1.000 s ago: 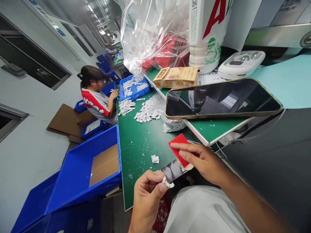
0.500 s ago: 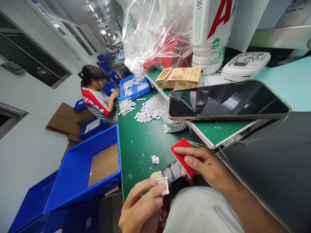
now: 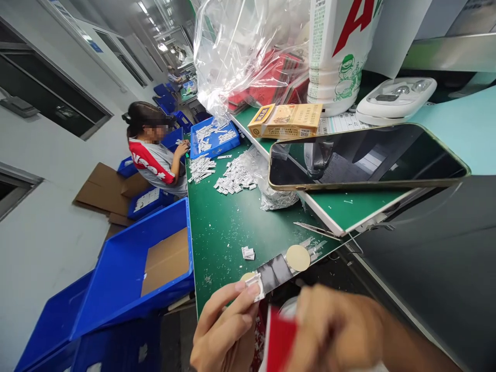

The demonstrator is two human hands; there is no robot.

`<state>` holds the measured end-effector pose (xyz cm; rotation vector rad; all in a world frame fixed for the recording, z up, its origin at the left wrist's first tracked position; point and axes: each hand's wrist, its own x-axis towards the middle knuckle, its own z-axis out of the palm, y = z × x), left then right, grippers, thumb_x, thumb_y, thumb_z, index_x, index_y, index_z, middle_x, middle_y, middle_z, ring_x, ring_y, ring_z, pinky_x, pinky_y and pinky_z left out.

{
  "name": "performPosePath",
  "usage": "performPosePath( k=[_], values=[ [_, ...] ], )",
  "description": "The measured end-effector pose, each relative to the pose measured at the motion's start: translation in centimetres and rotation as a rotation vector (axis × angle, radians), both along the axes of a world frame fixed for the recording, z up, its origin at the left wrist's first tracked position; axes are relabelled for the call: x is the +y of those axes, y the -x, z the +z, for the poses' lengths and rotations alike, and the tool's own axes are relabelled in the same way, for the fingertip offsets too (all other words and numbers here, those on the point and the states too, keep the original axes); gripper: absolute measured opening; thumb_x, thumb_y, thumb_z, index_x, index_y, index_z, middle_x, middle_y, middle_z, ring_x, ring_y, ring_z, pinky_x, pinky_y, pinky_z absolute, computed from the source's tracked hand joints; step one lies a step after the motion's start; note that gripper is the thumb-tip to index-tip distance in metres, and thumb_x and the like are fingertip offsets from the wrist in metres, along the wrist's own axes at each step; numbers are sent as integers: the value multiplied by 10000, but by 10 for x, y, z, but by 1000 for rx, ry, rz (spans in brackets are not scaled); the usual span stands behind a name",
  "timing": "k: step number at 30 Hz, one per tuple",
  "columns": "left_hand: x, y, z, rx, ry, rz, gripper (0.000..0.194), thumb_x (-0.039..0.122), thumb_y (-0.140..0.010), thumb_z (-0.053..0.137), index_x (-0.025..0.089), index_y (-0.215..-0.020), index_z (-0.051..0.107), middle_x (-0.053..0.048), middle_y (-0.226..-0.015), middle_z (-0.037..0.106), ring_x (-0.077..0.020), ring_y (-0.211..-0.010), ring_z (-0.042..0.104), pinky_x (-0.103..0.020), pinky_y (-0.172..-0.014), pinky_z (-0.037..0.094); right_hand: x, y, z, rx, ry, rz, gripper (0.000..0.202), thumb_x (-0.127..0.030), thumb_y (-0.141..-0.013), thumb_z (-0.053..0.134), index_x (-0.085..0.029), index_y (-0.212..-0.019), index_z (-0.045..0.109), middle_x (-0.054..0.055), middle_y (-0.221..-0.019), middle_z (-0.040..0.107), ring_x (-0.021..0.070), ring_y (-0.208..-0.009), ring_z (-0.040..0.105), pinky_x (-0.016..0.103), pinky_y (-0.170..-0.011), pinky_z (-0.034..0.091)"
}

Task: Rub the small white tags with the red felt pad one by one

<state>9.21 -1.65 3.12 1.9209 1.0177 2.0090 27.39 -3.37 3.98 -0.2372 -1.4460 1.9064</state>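
Between thumb and fingers, my left hand (image 3: 228,325) pinches a small white plastic piece (image 3: 256,285) at the table's front edge. Beside that piece a dark grey strip (image 3: 275,273) lies along the edge, with a round beige disc (image 3: 298,258) at its right end. My right hand (image 3: 333,328), blurred by motion, grips a red flat block (image 3: 279,338) low in front of my body. Several small white pieces (image 3: 248,253) lie together on the green table (image 3: 225,232) behind my left hand.
Metal tweezers (image 3: 318,230) lie near a raised shelf holding a phone (image 3: 364,157), a yellow box (image 3: 285,121) and a bottle (image 3: 337,57). White pieces (image 3: 234,175) are heaped further back. Blue bins (image 3: 132,258) stand left. A person (image 3: 155,150) sits beyond them.
My right hand has moved down and toward my body with the red block, uncovering the beige disc and tweezers. My left hand has shifted slightly, still pinching the white piece.
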Motion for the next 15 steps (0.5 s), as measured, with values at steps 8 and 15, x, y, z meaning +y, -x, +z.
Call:
performPosePath(
  k=[8, 15],
  values=[
    [-1, -3, -6, -19, 128, -33, 299, 39, -644, 865, 257, -722, 676, 31, -800, 822, -232, -753, 768, -343, -642, 632, 3, 1, 6, 49, 161, -331, 488, -620, -914, 645, -171, -889, 836, 10, -574, 645, 108, -525, 574, 182, -537, 494],
    [0, -8, 1, -189, 208, -81, 325, 95, -716, 843, 223, -662, 550, 73, -746, 804, -161, -713, 735, -278, -678, 609, 10, 0, 13, -77, 230, -564, 394, -417, -959, 675, -192, -1273, 751, 73, -833, 799, 164, -712, 711, 272, -678, 585]
  ],
)
